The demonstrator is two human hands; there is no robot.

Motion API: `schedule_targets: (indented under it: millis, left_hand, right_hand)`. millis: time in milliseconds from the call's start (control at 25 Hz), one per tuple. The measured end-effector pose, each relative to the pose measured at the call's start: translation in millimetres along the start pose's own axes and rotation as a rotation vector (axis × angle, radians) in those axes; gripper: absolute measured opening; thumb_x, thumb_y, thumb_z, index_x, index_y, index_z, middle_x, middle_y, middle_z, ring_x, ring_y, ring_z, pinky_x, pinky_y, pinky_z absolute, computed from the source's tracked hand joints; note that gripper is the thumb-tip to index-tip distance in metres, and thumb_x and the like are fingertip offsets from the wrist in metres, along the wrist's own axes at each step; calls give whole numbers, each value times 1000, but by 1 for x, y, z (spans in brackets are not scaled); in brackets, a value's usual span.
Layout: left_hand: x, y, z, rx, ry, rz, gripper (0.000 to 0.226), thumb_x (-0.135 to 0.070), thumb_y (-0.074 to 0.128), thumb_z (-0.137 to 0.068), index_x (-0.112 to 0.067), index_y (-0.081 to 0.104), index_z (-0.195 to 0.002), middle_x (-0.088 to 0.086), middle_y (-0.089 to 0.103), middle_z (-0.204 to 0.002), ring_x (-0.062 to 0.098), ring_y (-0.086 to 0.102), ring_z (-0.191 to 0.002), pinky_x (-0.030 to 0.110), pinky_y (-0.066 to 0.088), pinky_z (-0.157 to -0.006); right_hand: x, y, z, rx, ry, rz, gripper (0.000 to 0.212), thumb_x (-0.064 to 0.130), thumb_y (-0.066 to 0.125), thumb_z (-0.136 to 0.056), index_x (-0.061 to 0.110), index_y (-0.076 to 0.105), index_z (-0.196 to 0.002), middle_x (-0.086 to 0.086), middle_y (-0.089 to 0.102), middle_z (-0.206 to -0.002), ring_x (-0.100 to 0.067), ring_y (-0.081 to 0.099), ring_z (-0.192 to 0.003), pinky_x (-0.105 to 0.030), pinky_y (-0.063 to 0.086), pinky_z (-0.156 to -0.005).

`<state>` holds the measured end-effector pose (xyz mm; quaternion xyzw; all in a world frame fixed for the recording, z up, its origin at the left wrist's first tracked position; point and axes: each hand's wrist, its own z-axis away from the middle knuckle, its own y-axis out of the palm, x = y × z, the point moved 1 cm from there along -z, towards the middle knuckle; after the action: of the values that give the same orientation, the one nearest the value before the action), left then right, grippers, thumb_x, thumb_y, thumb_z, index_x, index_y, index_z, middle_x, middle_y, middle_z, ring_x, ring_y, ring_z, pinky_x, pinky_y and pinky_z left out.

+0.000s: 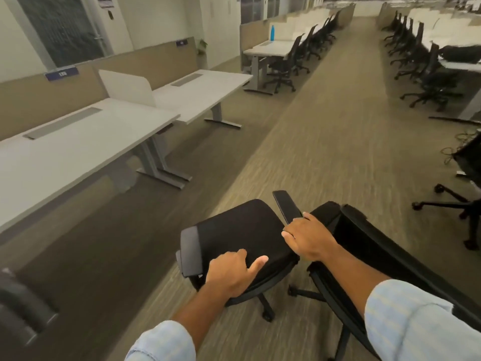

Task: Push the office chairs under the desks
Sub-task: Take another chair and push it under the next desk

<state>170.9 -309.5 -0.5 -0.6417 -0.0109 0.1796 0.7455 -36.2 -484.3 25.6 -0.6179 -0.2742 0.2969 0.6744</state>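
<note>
A black office chair (247, 230) stands in the carpeted aisle just in front of me, its seat toward the desks on the left and its backrest on the right. My left hand (231, 272) grips the near edge of the seat beside the left armrest. My right hand (309, 238) is closed on the near end of the right armrest. The nearest white desk (73, 149) lies to the left with open floor beneath it, and a second white desk (205, 89) adjoins it farther along.
Another black chair (466, 183) stands out in the aisle at the right edge. Rows of chairs (294, 58) sit at desks on both sides farther down. A dark chair part (18, 306) is at the lower left. A blue bottle (272, 33) stands on a far desk.
</note>
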Motion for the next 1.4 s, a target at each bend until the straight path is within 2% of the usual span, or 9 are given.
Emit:
schedule_targets:
  millis: [40, 120, 240, 320, 400, 520, 720, 1000, 1400]
  left_hand:
    - [2, -2, 1, -11, -19, 1, 99, -103, 2, -83, -25, 63, -95, -6, 66, -83, 16, 64, -76, 43, 55, -68]
    - [9, -12, 1, -13, -72, 40, 96, -102, 7, -86, -26, 65, -89, -6, 68, -81, 15, 66, -76, 43, 58, -70]
    - [24, -28, -2, 13, -144, 56, 93, -97, 14, -92, -23, 70, -85, -5, 69, -79, 17, 68, -79, 43, 59, -74]
    - [35, -31, -3, 24, -194, 52, 93, -95, 16, -93, -23, 76, -88, -5, 71, -79, 17, 69, -81, 42, 59, -73]
    - [46, -32, 0, 23, -229, 61, 93, -94, 16, -94, -26, 80, -96, -6, 74, -82, 15, 70, -84, 40, 58, -74]
    - [66, -33, 3, 4, -267, 89, 92, -94, 17, -94, -29, 82, -106, -7, 77, -85, 11, 70, -84, 37, 58, -74]
    - [98, -40, 2, -72, -280, 66, 101, -99, 8, -87, -30, 81, -99, -9, 73, -77, 6, 64, -73, 28, 39, -55]
    - [171, -58, -13, -90, -328, 31, 95, -93, 16, -94, -25, 82, -95, -4, 75, -80, 14, 69, -77, 40, 60, -69]
    - [302, -88, -29, -144, -366, 34, 95, -92, 16, -94, -20, 75, -81, -2, 70, -73, 19, 68, -75, 42, 60, -69]
  right_hand:
    - [4, 0, -6, -29, -40, 11, 52, 47, 25, -108, 24, 70, -95, 1, 74, -98, -22, 68, -100, -49, 37, -121]
    - [11, -6, -17, -108, -102, 14, 50, 46, 23, -104, 25, 59, -78, 4, 64, -75, -21, 59, -71, -48, 50, -100]
    - [24, -7, -28, -152, -119, -10, 50, 43, 26, -101, 21, 63, -76, 1, 65, -71, -25, 59, -65, -43, 50, -80]
    - [37, -4, -32, -187, -138, -37, 48, 41, 31, -99, 18, 63, -73, -1, 64, -69, -27, 58, -63, -38, 42, -73]
    - [50, -5, -40, -200, -155, -36, 43, 39, 37, -100, 17, 65, -75, -3, 66, -70, -28, 60, -65, -39, 39, -74]
    - [69, -7, -51, -183, -166, -27, 40, 38, 41, -102, 17, 67, -78, -2, 67, -74, -27, 63, -69, -43, 47, -79]
    - [95, -7, -82, -188, -188, -22, 43, 40, 37, -101, 19, 68, -79, -1, 68, -74, -26, 64, -70, -43, 49, -79]
    - [150, -5, -146, -214, -244, -30, 42, 39, 39, -100, 19, 69, -78, 1, 67, -73, -24, 64, -70, -42, 49, -80]
    - [255, -14, -253, -215, -298, 6, 34, 32, 46, -103, 18, 70, -83, 0, 70, -78, -25, 65, -75, -44, 51, -84]
